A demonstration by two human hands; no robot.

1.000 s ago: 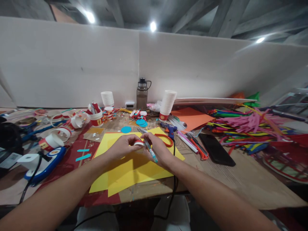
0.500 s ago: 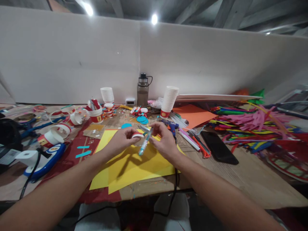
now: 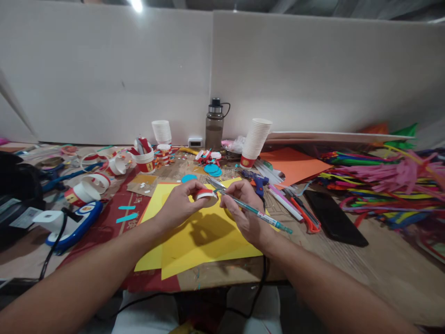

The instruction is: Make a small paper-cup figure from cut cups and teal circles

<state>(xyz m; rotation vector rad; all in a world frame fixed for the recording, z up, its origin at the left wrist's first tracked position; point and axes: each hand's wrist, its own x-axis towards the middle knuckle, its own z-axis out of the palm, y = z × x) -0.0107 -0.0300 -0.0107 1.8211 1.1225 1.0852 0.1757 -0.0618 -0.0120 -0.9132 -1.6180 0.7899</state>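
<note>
My left hand [image 3: 179,204] pinches a short red-and-white piece of paper cup [image 3: 206,200] between thumb and fingers, its pale flat side facing down toward me. My right hand [image 3: 247,204] is closed on a teal pen [image 3: 255,213], whose tip points left at the cup piece; whether it touches I cannot tell. The pen's other end slants down to the right, over my wrist. Both hands are above overlapping yellow sheets of paper [image 3: 208,250]. Just beyond them lie blue paper discs [image 3: 212,170] and a pointed metal blade [image 3: 212,183], partly hidden.
Stacked paper cups [image 3: 256,139], a water bottle [image 3: 214,125] and a cup of red strips [image 3: 144,160] stand behind. A glue gun [image 3: 260,183], markers [image 3: 285,204], a black phone [image 3: 335,218] and colourful pipe cleaners [image 3: 392,176] lie rightward. Cut cups [image 3: 83,192] lie left.
The pen has swung round in my right hand: it pointed down toward me and now lies slanting rightward, tip at the cup piece. My left hand has tilted the cup piece. The view has shifted.
</note>
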